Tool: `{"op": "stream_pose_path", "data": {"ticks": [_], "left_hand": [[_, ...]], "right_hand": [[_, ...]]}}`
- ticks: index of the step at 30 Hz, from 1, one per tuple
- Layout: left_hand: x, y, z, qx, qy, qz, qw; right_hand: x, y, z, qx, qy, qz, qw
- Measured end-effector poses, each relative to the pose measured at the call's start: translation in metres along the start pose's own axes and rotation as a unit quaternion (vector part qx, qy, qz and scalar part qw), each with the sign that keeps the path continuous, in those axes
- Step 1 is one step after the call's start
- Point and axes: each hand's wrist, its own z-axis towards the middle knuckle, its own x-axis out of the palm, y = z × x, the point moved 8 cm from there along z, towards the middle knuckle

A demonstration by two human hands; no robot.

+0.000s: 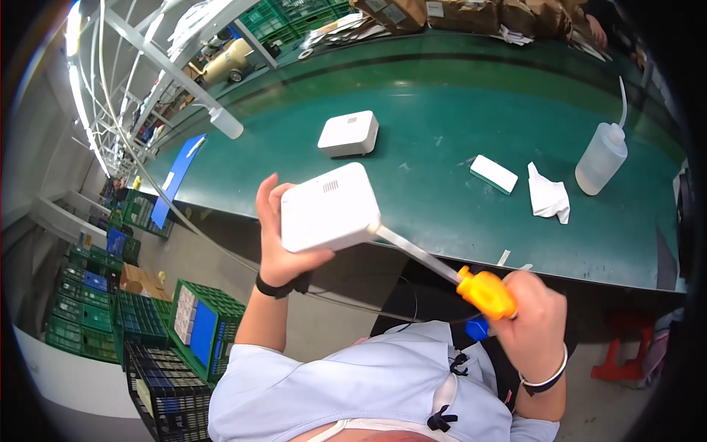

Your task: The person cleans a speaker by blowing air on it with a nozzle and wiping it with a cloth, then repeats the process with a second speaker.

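Observation:
My left hand (pixel 276 254) grips a white plastic box-shaped device (pixel 329 208) with rounded corners and a small vent grille, lifted in front of the bench edge. My right hand (pixel 532 318) is closed around the yellow handle of a tool (pixel 487 292) with a long, flat, pale blade; its exact kind is unclear. The blade's tip meets the device's right-hand edge. A similar white device (pixel 350 134) sits on the green bench just beyond. Farther right lie a small white block with a green underside (pixel 494 174) and a crumpled white cloth or tissue (pixel 548 195).
A squeeze bottle (pixel 602 160) stands at the right of the green bench (pixel 442 214), another bottle (pixel 226 123) at the left by a blue clipboard (pixel 177 180). Green crates (pixel 210 324) stack at lower left. A red stool (pixel 626 346) is at right; brown bags (pixel 464 15) line the back.

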Motion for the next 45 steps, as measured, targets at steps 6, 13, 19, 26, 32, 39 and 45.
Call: {"op": "stream_pose_path", "data": {"ticks": [6, 13, 19, 26, 32, 39, 45], "left_hand": [[0.020, 0.038, 0.002, -0.354, -0.001, -0.623, 0.698], [0.044, 0.045, 0.002, -0.377, 0.010, -0.765, 0.521], [0.028, 0.045, 0.006, -0.312, -0.061, -0.665, 0.675], [-0.018, 0.038, 0.005, -0.131, -0.173, -0.230, 0.949], [-0.006, -0.002, 0.009, -0.048, -0.169, -0.047, 0.983], [0.048, 0.024, 0.005, -0.194, -0.031, -0.389, 0.900], [0.097, 0.014, -0.003, -0.238, 0.092, -0.449, 0.856]], "right_hand": [[-0.001, -0.015, 0.009, 0.032, 0.020, 0.093, 0.995], [0.004, -0.012, 0.017, 0.045, -0.044, -0.032, 0.997], [0.026, -0.021, -0.001, 0.033, 0.070, 0.120, 0.990], [0.010, -0.023, -0.019, 0.079, -0.008, 0.126, 0.989], [-0.007, -0.064, -0.044, 0.060, -0.069, 0.208, 0.974], [-0.046, -0.192, -0.144, 0.273, -0.394, 0.235, 0.846], [-0.012, -0.255, -0.175, 0.373, -0.441, 0.273, 0.769]]}}
